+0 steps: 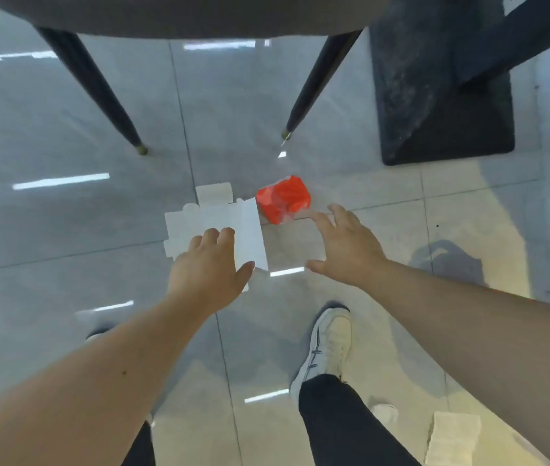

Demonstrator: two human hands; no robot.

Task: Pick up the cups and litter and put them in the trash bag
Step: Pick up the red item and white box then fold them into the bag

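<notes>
A flattened white cardboard box (pixel 219 223) lies on the grey tiled floor in front of a chair. My left hand (pixel 209 267) rests over its near part, fingers on top and thumb at its right edge, gripping it. Just right of the cardboard sits a crumpled red wrapper (pixel 283 198). My right hand (pixel 344 245) hovers open a short way in front of the wrapper, fingers spread, not touching it. No trash bag is in view.
Two dark chair legs (pixel 105 95) (pixel 317 89) and the seat stand right behind the litter. A dark table base (pixel 441 102) is at the back right. My white shoe (pixel 327 348) is below my hands. A white paper piece (pixel 453 438) and a small white object (pixel 386 412) lie at the bottom right.
</notes>
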